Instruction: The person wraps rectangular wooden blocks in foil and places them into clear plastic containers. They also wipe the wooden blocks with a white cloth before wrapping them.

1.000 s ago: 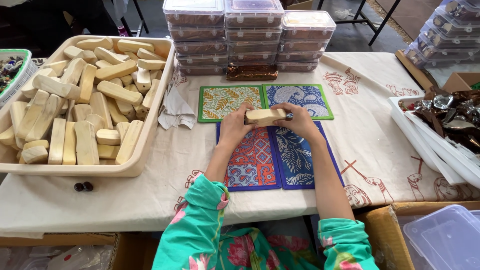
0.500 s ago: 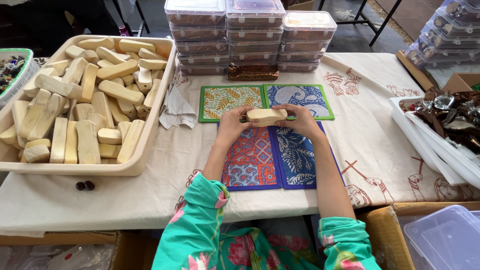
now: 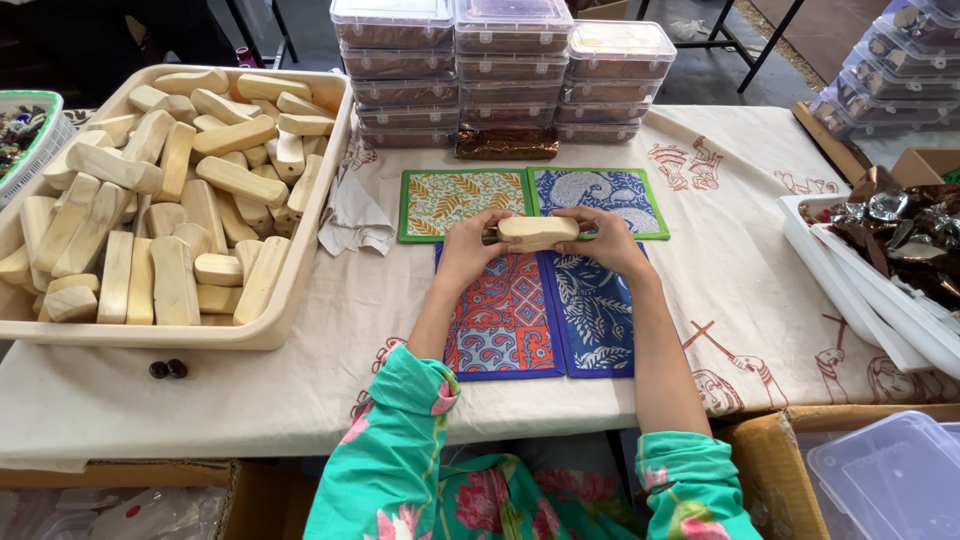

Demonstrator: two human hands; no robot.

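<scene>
A pale, rounded wooden block (image 3: 538,232) is held level between my left hand (image 3: 468,250) and my right hand (image 3: 603,240), one at each end. It hovers over the upper edge of a red-and-orange patterned mat (image 3: 502,320) and a blue leaf-patterned mat (image 3: 597,315). Just beyond lie a green-bordered yellow leaf mat (image 3: 445,202) and a green-bordered blue paisley mat (image 3: 600,193). My sleeves are teal with pink flowers.
A big beige tray (image 3: 300,270) of several similar wooden blocks sits at left, a crumpled cloth (image 3: 352,220) beside it. Stacked clear lidded boxes (image 3: 500,70) stand at the back. A white tray (image 3: 850,280) with dark shiny wrappers is at right. Two small dark beads (image 3: 167,369) lie near the front.
The block has been turned slightly in my hands and raised a little; my left fingers have shifted from on top of it to its end.
</scene>
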